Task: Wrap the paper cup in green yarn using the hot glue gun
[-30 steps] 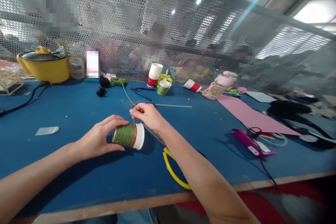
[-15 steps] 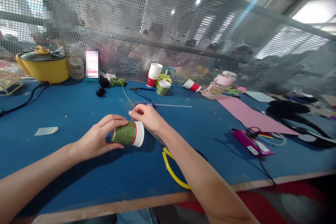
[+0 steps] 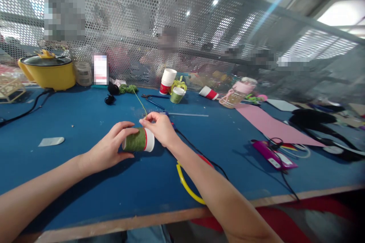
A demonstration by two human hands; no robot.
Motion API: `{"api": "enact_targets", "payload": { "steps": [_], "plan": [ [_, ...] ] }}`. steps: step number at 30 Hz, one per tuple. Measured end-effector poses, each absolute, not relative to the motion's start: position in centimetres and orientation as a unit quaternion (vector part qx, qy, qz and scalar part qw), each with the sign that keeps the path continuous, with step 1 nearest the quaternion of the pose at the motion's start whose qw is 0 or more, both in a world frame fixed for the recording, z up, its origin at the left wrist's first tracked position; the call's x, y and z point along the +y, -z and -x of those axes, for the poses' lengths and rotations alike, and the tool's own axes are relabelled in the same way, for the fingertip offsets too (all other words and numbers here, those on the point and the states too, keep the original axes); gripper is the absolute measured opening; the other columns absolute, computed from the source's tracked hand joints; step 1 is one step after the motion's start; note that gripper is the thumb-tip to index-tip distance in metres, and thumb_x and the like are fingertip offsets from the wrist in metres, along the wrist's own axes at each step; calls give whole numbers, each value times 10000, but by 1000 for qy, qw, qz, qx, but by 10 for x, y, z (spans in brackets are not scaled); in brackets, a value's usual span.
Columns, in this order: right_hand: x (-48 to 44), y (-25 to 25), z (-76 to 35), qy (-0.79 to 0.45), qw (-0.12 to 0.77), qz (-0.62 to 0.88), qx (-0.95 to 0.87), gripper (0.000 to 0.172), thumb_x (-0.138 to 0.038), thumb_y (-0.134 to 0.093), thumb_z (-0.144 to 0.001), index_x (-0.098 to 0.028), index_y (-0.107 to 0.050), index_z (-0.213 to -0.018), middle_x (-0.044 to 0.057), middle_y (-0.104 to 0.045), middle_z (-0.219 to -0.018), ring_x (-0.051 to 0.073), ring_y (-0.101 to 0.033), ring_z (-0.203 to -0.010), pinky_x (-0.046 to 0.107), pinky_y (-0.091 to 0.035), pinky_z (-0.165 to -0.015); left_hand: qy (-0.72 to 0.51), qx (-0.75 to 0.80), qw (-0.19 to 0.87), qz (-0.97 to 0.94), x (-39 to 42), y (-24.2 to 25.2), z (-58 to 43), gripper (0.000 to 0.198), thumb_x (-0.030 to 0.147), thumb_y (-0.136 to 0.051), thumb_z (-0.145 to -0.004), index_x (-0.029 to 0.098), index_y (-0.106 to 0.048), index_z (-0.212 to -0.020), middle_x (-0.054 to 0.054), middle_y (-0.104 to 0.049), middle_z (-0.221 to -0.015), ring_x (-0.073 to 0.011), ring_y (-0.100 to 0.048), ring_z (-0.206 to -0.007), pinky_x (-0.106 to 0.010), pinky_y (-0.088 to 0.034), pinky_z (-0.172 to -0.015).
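Note:
My left hand grips a paper cup lying on its side, fingers above and thumb below. Green yarn wraps most of the cup, leaving a red line and a white band at the rim end on the right. Just above the cup, my right hand pinches a green yarn strand. That strand runs back to a loose heap of green yarn near the mesh. Partly behind my right hand lies a glue gun with a clear glue stick sticking out.
Pliers, a stack of paper cups and a green-wrapped cup stand toward the back. A yellow pot is at left. Right are a pink bottle, pink sheet and purple packet. A yellow tube lies near my right forearm.
The cup and my left hand have shifted slightly up. My right wrist has moved a little left, uncovering more black cord beyond the forearm. Both grips remain.

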State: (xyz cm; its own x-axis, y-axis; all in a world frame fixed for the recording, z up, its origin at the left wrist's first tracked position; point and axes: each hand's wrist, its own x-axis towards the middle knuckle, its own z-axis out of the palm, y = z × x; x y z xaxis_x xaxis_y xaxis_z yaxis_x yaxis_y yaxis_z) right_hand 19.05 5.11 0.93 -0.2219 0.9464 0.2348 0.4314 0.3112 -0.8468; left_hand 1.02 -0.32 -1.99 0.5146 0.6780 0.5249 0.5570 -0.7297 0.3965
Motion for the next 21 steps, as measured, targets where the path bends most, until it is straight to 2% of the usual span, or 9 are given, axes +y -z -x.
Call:
{"api": "enact_targets", "payload": {
  "steps": [2,4,9,14,21],
  "plan": [
    [50,-9,-190,-299,402,489,-714,192,-337,-581,-691,-167,-536,-613,3,-568,-621,119,-490,-583,246,-388,-578,-339,387,127,-848,-3,18,-11,624,382,-661,-688,188,-354,-1195,-138,-450,-1184,-278,-454,-1108,-453,-423,-906],
    [49,-8,-188,-274,410,489,-719,193,-332,-573,-700,-173,-524,-601,-1,-565,-607,123,-502,-586,247,-389,-582,-332,419,186,-824,-2,15,-11,646,443,-638,-689,169,-349,-1197,-129,-503,-1128,-265,-517,-1028,-433,-460,-849],
    [44,-6,-185,-240,415,478,-736,183,-324,-579,-711,-178,-526,-615,-11,-578,-609,110,-508,-559,232,-391,-574,-333,443,290,-780,-2,13,-13,447,428,-540,-772,158,-429,-1111,-83,-572,-1014,-200,-593,-849,-345,-505,-724],
    [45,-7,-188,-233,392,450,-767,177,-333,-578,-727,-172,-561,-654,-14,-597,-629,94,-489,-543,218,-368,-543,-346,429,275,-788,0,17,-11,444,406,-580,-751,173,-450,-1106,-67,-571,-1012,-198,-581,-878,-329,-489,-741],
    [51,-11,-191,-306,373,424,-767,189,-328,-607,-698,-158,-557,-634,-30,-549,-587,75,-433,-511,212,-349,-514,-319,385,208,-841,-3,9,-10,438,378,-582,-762,180,-432,-1123,-74,-546,-1039,-212,-542,-945,-341,-457,-800]
  ]
}}
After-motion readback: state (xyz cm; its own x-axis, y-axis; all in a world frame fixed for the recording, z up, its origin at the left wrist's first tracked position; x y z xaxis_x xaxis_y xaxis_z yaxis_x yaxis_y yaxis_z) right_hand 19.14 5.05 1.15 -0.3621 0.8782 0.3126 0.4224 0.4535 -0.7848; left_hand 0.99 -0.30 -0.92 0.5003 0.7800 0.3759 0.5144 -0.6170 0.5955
